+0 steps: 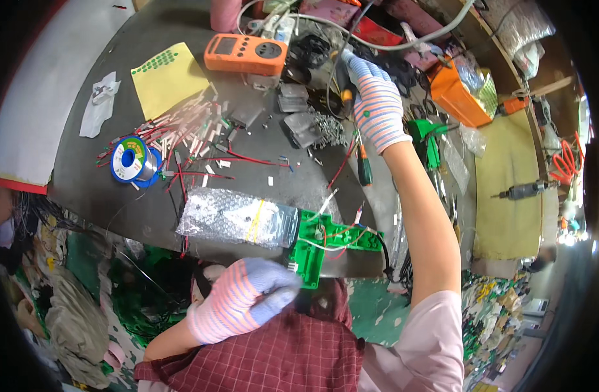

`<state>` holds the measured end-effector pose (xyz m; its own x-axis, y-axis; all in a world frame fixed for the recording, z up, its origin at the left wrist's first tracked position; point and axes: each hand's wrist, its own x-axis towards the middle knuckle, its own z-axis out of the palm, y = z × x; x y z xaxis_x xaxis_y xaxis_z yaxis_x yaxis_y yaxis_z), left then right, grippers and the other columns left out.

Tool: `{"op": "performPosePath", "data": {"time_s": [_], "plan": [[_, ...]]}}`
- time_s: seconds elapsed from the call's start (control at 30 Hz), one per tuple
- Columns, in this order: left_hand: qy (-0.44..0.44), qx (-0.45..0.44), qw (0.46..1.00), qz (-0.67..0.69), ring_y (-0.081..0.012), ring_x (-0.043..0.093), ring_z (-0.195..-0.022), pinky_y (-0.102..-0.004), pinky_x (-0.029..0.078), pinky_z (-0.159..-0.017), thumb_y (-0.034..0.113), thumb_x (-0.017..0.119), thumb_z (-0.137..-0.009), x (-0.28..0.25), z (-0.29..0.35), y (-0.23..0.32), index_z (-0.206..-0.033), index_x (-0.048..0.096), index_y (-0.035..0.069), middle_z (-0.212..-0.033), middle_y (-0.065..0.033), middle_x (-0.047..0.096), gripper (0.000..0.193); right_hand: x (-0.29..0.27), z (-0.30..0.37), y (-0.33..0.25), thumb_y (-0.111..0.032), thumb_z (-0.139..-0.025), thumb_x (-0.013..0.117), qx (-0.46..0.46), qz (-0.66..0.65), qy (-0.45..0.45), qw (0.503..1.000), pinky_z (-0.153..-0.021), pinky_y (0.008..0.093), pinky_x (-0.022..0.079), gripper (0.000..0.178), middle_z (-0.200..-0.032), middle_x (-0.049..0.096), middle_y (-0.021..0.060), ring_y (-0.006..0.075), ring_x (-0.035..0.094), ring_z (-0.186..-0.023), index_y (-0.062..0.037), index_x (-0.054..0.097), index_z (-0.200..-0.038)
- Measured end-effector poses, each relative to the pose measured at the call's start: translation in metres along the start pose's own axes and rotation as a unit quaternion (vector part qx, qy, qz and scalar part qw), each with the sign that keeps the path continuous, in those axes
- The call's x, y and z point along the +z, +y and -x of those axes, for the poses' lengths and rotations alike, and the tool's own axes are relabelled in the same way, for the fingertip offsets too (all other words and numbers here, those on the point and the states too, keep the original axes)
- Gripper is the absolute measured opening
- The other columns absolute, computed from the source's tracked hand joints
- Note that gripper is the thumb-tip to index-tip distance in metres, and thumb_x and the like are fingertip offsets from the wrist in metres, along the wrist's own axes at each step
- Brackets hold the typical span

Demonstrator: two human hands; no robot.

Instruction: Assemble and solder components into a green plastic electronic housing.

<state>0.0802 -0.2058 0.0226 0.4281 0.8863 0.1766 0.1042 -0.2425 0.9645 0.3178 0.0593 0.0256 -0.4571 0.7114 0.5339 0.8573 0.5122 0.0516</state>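
We are seeing the green plastic tool housing (309,262) lying at the centre of the frame, its longer arm running left to right and a shorter one pointing down past the table's near edge, with red and white wires (335,247) trailing over it. The left hand (250,297), in a striped knit glove, is hovering just below and left of it, by far the nearer of the two; its fingers are curling narrowly together, and we are not managing to tell whether they are pinching or touching anything. The right hand (378,104), gloved alike, is hovering well apart at the upper centre, its fingers bending beside a dark-handled tool with a yellow band (346,96); whether it is gripping this, we cannot be sure. A bubble-wrapped block (218,219) is lying just left of the housing. Beneath, the dark grey tabletop (84,163) is bearing a blue-rimmed wire spool (139,149) at left and an orange handheld meter (247,63) above. Beyond, a cluttered room is curving away, green flooring (378,310) showing below.
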Motion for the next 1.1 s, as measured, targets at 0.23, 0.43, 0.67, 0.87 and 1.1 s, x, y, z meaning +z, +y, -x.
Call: {"op": "performPosePath", "data": {"time_s": [0.23, 0.43, 0.67, 0.87, 1.1], "plan": [[0.104, 0.095, 0.969, -0.202, -0.0297, 0.063, -0.082, -0.0401, 0.049, -0.077, 0.018, 0.074, -0.082, 0.040, -0.031, -0.002, -0.107, 0.063, 0.007, -0.099, -0.0092, 0.069, 0.029, -0.101, 0.110, -0.048, -0.005, -0.082, 0.068, 0.158, -0.286, 0.014, 0.945, -0.080, 0.0362, 0.050, 0.019, -0.092, 0.064, 0.0138, 0.0292, 0.063, -0.085, -0.0023, 0.064, -0.101], [0.117, 0.106, 0.927, -0.341, -0.0274, 0.060, -0.078, -0.0412, 0.045, -0.073, 0.020, 0.076, -0.079, 0.069, -0.046, -0.004, -0.108, 0.060, 0.011, -0.092, -0.0058, 0.067, 0.034, -0.134, 0.194, -0.075, -0.013, -0.072, 0.076, 0.157, -0.158, -0.032, 0.974, -0.074, 0.0414, 0.047, 0.022, -0.085, 0.064, 0.0085, 0.0313, 0.060, -0.079, -0.0101, 0.068, -0.092], [0.140, 0.058, 0.928, -0.341, -0.0274, 0.062, -0.076, -0.0401, 0.045, -0.071, 0.016, 0.075, -0.078, 0.060, -0.046, -0.010, -0.090, 0.066, 0.012, -0.083, -0.0054, 0.068, 0.015, -0.106, 0.201, -0.083, -0.017, -0.069, 0.077, 0.080, -0.073, 0.024, 0.994, -0.074, 0.0415, 0.044, 0.025, -0.086, 0.062, 0.0056, 0.0283, 0.058, -0.080, -0.0142, 0.069, -0.093], [0.138, 0.038, 0.955, -0.261, -0.0286, 0.066, -0.076, -0.0396, 0.047, -0.073, 0.011, 0.074, -0.078, 0.053, -0.052, -0.011, -0.090, 0.066, 0.010, -0.083, -0.0068, 0.070, 0.014, -0.101, 0.191, -0.092, -0.014, -0.069, 0.076, 0.038, -0.128, 0.045, 0.990, -0.076, 0.0415, 0.045, 0.028, -0.091, 0.063, 0.0037, 0.0264, 0.059, -0.085, -0.0159, 0.067, -0.095], [0.119, 0.093, 0.944, -0.293, -0.0278, 0.061, -0.076, -0.0387, 0.046, -0.069, 0.009, 0.074, -0.078, 0.055, -0.057, -0.017, -0.089, 0.066, 0.007, -0.082, -0.0073, 0.067, 0.013, -0.101, 0.189, -0.093, -0.014, -0.068, 0.072, 0.023, -0.115, 0.026, 0.993, -0.075, 0.0422, 0.043, 0.026, -0.085, 0.064, 0.0007, 0.0242, 0.058, -0.080, -0.0166, 0.066, -0.094]]}}
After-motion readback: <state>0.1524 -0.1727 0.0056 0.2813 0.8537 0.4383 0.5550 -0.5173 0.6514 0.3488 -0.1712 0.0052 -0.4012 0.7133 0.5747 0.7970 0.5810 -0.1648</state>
